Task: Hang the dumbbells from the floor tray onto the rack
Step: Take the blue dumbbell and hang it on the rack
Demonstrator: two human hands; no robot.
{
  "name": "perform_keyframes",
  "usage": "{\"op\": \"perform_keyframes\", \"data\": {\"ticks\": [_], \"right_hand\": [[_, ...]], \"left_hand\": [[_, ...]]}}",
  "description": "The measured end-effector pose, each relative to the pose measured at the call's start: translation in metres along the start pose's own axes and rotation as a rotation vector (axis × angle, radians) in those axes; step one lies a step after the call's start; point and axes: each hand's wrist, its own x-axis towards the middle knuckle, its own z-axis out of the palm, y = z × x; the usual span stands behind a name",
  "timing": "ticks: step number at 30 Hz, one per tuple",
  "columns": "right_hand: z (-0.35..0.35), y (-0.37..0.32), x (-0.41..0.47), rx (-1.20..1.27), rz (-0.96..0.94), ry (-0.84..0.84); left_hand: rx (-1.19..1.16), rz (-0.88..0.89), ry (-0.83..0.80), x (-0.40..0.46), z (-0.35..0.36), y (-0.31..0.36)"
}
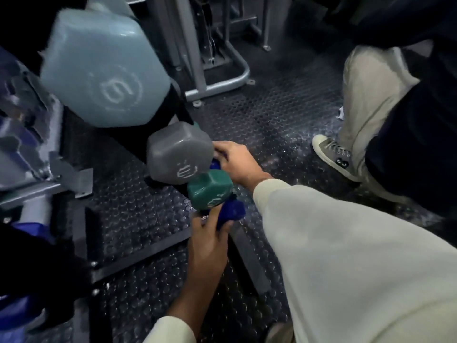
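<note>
left hand (210, 233) grips blue dumbbell (232, 214); right hand (237, 162) curled behind grey dumbbell (178, 152), grip unclear.

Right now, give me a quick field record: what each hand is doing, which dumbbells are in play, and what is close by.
left hand: grips the blue dumbbell from below
right hand: reaches behind the grey dumbbell; what it holds is hidden
green dumbbell: wedged between grey and blue
light blue dumbbell: larger, upper left, blurred
floor: dark studded rubber mat
bystander: sneaker at right
</note>
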Motion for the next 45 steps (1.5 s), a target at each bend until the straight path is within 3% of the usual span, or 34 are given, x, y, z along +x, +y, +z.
{"op": "perform_keyframes", "data": {"ticks": [4,11,15,20,28,34,38,42,45], "right_hand": [[0.009,0.005,-0.003,-0.006,-0.019,0.113],[0.009,0.006,0.002,-0.064,-0.026,0.003],[0.009,0.005,0.004,0.038,0.001,0.016],[0.01,-0.002,0.018,0.054,0.138,-0.267],[0.005,-0.008,0.012,0.144,0.209,-0.231],[-0.002,-0.023,0.0,0.132,0.264,-0.342],[0.006,0.007,-0.012,0.151,0.264,-0.329],[-0.012,-0.003,-0.048,0.012,0.362,-0.303],[-0.016,-0.001,-0.063,-0.083,0.432,-0.348]], "left_hand": [[0.002,0.041,0.023,0.002,0.001,-0.003],[-0.009,0.03,0.077,0.001,0.007,-0.001],[-0.065,-0.009,0.112,0.002,0.01,-0.003],[-0.024,0.028,0.159,0.006,0.011,0.009],[-0.07,0.029,0.096,0.006,0.001,-0.001],[-0.063,0.096,-0.03,0.009,-0.011,-0.006],[0.028,0.095,-0.095,0.014,-0.035,-0.012],[0.061,-0.062,0.012,0.025,-0.065,-0.017],[-0.195,-0.225,0.11,0.049,-0.074,-0.027]]}}
